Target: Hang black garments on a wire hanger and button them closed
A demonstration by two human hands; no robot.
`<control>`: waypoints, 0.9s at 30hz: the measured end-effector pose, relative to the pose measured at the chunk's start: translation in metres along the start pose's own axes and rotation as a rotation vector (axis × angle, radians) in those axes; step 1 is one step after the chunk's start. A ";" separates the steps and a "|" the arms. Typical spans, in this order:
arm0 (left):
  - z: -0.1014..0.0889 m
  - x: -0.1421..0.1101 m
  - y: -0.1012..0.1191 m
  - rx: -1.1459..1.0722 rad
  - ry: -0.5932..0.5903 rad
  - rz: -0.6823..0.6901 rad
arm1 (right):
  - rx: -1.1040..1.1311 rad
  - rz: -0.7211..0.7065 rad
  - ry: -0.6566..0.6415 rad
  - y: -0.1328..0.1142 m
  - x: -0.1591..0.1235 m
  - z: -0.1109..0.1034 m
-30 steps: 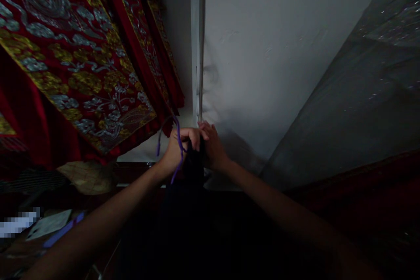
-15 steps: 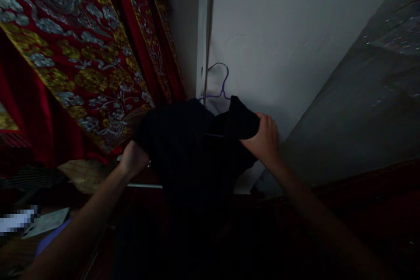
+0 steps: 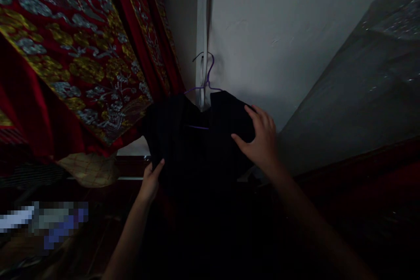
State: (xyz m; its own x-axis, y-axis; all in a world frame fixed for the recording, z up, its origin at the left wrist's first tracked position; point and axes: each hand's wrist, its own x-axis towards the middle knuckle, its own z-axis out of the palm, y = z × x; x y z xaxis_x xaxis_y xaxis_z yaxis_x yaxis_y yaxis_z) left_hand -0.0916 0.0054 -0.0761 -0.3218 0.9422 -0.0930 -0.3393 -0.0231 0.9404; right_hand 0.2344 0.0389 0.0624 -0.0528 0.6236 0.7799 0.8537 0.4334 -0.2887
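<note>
A dark, nearly black shirt (image 3: pixel 197 157) hangs spread on a purple wire hanger (image 3: pixel 209 76), its neck opening at the top. The hanger's hook is up at the white edge strip of the wall. My left hand (image 3: pixel 151 183) is closed on the shirt's left side, thumb in front and fingers partly hidden at the edge. On the shirt's right shoulder rests my right hand (image 3: pixel 262 140), with thumb and fingers apart on the cloth. The lower part of the shirt is lost in the dark.
Red embroidered cloth (image 3: pixel 88 65) with gold and silver patterns hangs close by on the left. A checked pale cloth (image 3: pixel 90 169) shows beneath it. Clear plastic sheeting (image 3: pixel 357 83) covers something on the right. A white wall (image 3: pixel 262 22) stands behind the hanger.
The hanger, first beside my left wrist with the shirt bunched, now stands upright with the shirt spread on it. My hands moved apart; lately the left shifted down and right, and the right loosened.
</note>
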 end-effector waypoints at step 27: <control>0.054 -0.089 -0.080 0.479 -0.057 0.482 | 0.739 0.461 -0.370 -0.068 -0.150 0.061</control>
State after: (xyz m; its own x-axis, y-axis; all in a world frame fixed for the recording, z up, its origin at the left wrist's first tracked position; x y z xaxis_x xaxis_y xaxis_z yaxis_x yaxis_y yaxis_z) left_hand 0.0119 -0.0582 -0.1249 -0.2871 0.8804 0.3774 0.2627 -0.3065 0.9149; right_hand 0.1523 -0.0447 -0.0689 -0.0612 0.9480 0.3124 0.2939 0.3162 -0.9020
